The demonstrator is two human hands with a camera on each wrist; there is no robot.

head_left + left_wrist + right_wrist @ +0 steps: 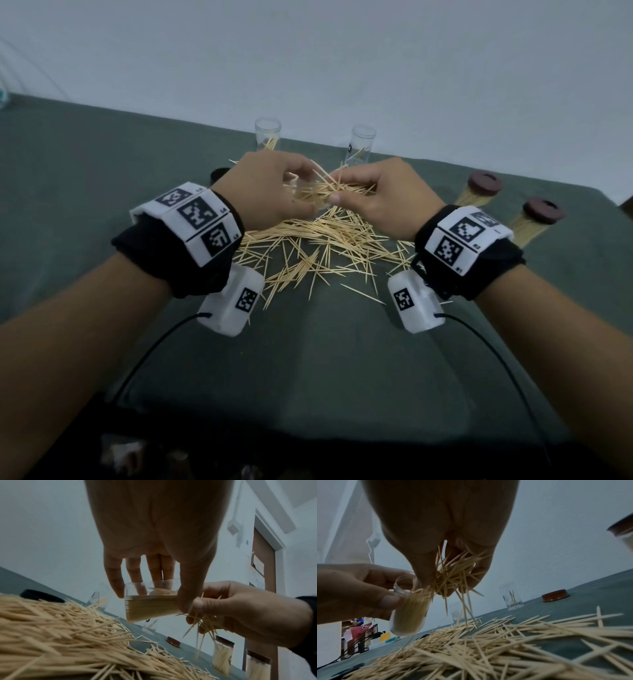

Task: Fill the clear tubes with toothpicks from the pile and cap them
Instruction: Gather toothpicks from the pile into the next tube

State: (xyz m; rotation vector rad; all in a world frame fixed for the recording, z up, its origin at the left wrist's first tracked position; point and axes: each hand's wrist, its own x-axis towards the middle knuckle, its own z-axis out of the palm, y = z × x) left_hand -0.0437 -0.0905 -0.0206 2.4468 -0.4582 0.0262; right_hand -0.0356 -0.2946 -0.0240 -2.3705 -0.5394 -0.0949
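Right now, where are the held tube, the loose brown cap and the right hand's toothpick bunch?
held tube point(150, 605): left wrist view, packed lower wall.
loose brown cap point(555, 595): right wrist view, its side.
toothpick bunch point(453, 574): right wrist view, tangled middle.

Left hand point(265, 190) raised, fingers point(115, 580) curled in a grip, right hand point(383, 195) beside it, pinching

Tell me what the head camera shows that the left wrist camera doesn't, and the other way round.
Head view only: both marked wristbands, and the two upright open tubes by the wall seen clearly. Left wrist view only: the held tube is densely packed with aligned toothpicks, gripped by the left hand. Both show the right hand holding a messy bunch at the tube's mouth, over the pile.
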